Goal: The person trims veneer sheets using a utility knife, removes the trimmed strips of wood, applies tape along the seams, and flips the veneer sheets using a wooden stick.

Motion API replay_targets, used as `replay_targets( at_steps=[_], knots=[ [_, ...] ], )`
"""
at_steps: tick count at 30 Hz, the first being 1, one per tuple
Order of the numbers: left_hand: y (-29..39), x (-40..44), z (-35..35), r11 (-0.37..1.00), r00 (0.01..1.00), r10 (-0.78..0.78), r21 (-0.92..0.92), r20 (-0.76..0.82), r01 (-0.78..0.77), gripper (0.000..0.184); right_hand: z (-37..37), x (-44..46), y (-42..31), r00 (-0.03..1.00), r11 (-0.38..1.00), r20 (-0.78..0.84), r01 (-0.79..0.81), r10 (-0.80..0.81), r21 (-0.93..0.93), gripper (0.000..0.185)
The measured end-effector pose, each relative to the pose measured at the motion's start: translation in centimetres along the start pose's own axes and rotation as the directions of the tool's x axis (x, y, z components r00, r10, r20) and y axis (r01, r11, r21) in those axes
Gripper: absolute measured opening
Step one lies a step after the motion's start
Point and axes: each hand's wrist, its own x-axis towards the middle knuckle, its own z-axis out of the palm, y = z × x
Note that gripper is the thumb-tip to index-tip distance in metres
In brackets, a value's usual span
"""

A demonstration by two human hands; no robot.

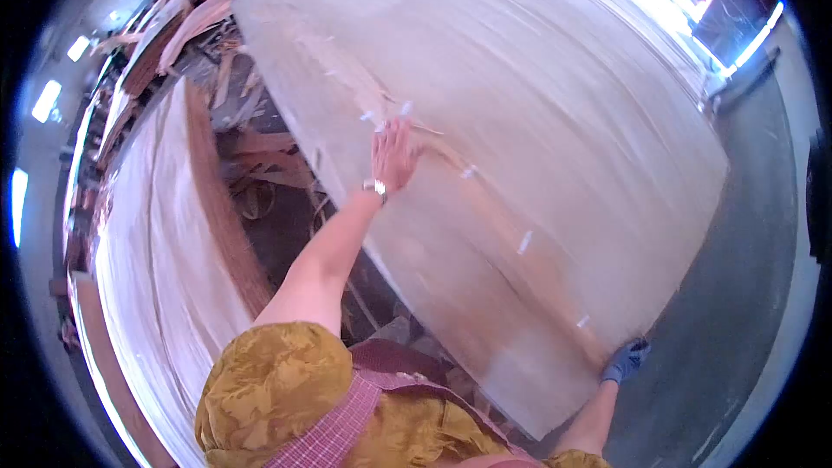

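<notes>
A broad, pale wood veneer sheet (555, 121) spreads out before me, with a browner band along a seam and several small white tape pieces (524, 243) stuck across it. My left hand (396, 154), bare and with a watch or bracelet at the wrist, lies flat on the sheet beside the seam, fingers stretched out. By the near right edge of the sheet, where the seam ends, is my right hand (626, 360) in a blue-grey glove. Its fingers look curled in; whatever they hold is hidden.
To the left stands a thick stack of veneer sheets (165, 234). Torn veneer scraps (251, 95) litter the floor between the stack and the sheet. Grey floor (745, 234) runs along the right side. Bright light washes out the far right.
</notes>
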Motion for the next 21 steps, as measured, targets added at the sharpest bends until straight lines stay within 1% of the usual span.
replay_targets(
  at_steps=[1,3,4,5,6,7,8,9,10,11,12,13,14,15,16,17,18,19,20,21],
  knots=[
    [-2.0,-3.6,-1.7,0.999,0.998,0.037,0.008,-0.041,-0.037,0.072,0.9,-0.5,1.3,1.000,0.997,-0.008,0.012,-0.012,-0.081,0.040],
    [-6.5,-12.2,-5.3,0.993,0.999,-0.028,0.113,0.018,0.026,0.068,3.1,0.4,5.2,0.975,0.975,-0.081,0.196,-0.205,-0.101,0.038],
    [-9.4,-16.9,-7.2,0.986,0.987,-0.095,0.151,0.130,0.075,0.066,4.3,1.2,5.1,0.946,0.951,-0.122,0.286,-0.300,-0.116,0.036],
    [-13.2,-22.6,-8.1,0.985,0.976,-0.110,0.149,0.186,0.082,0.059,2.9,1.8,2.2,0.985,0.971,-0.003,0.167,-0.170,-0.173,0.034],
    [-16.2,-27.6,-10.6,0.963,0.796,-0.268,0.162,0.543,0.215,0.053,0.1,2.5,-0.9,0.994,0.966,0.109,0.059,-0.032,-0.253,0.033],
    [-22.3,-34.2,-10.3,0.954,0.597,-0.237,0.066,0.767,0.294,0.047,-1.8,2.8,-4.1,0.973,0.938,0.201,-0.037,0.112,-0.345,0.031],
    [-25.8,-41.2,-11.6,0.967,0.406,-0.254,0.217,0.878,0.136,0.042,-2.4,2.4,-7.7,0.994,0.948,0.112,0.043,-0.008,-0.315,0.026],
    [-28.5,-47.7,-13.2,0.920,0.216,-0.363,0.311,0.907,0.241,0.040,-2.5,1.5,-11.6,0.987,0.972,0.142,0.100,-0.071,-0.212,0.029],
    [-30.4,-51.7,-15.3,0.827,0.069,-0.475,0.418,0.877,0.376,0.039,-2.9,-0.6,-17.2,0.977,0.983,0.167,0.151,-0.132,-0.108,0.034],
    [-31.7,-54.7,-17.3,0.689,-0.052,-0.567,0.508,0.822,0.518,0.039,-3.6,-2.6,-22.0,0.963,0.980,0.186,0.198,-0.195,-0.001,0.039],
    [-33.1,-57.2,-18.6,0.550,-0.133,-0.622,0.551,0.771,0.627,0.040,-1.5,-4.6,-25.7,0.952,0.953,0.094,0.282,-0.292,0.108,0.041],
    [-34.0,-58.0,-20.3,0.391,-0.205,-0.665,0.568,0.719,0.724,0.041,0.7,-7.7,-30.7,0.929,0.908,-0.003,0.363,-0.371,0.210,0.043],
    [-34.8,-58.6,-21.3,0.252,-0.250,-0.690,0.549,0.679,0.797,0.044,1.3,-11.1,-36.0,0.924,0.899,0.058,0.350,-0.377,0.263,0.042],
    [-35.9,-58.3,-21.5,0.149,-0.258,-0.712,0.500,0.653,0.853,0.047,2.0,-14.5,-42.0,0.915,0.889,0.119,0.335,-0.387,0.312,0.042],
    [-37.5,-57.1,-21.5,0.066,-0.228,-0.744,0.409,0.629,0.910,0.050,2.7,-18.8,-48.5,0.841,0.780,-0.015,0.508,-0.541,0.366,0.038],
    [-39.0,-55.6,-21.4,-0.002,-0.209,-0.769,0.324,0.604,0.946,0.054,2.7,-22.9,-54.1,0.731,0.642,-0.146,0.663,-0.667,0.386,0.034],
    [-41.1,-53.3,-20.9,-0.022,-0.119,-0.817,0.175,0.565,0.984,0.058,2.5,-26.3,-60.0,0.735,0.635,-0.010,0.591,-0.678,0.498,0.031],
    [-43.9,-49.8,-20.6,0.001,-0.007,-0.866,0.017,0.500,1.000,0.063,2.1,-30.3,-66.4,0.720,0.632,0.128,0.492,-0.682,0.599,0.028],
    [-46.2,-44.4,-21.1,0.066,0.122,-0.902,-0.148,0.414,0.987,0.068,0.7,-34.1,-71.7,0.639,0.516,0.153,0.433,-0.754,0.739,0.025],
    [-48.3,-37.6,-22.6,0.171,0.268,-0.914,-0.309,0.305,0.936,0.073,-0.9,-37.5,-76.7,0.555,0.395,0.157,0.340,-0.817,0.853,0.023]
  ],
)
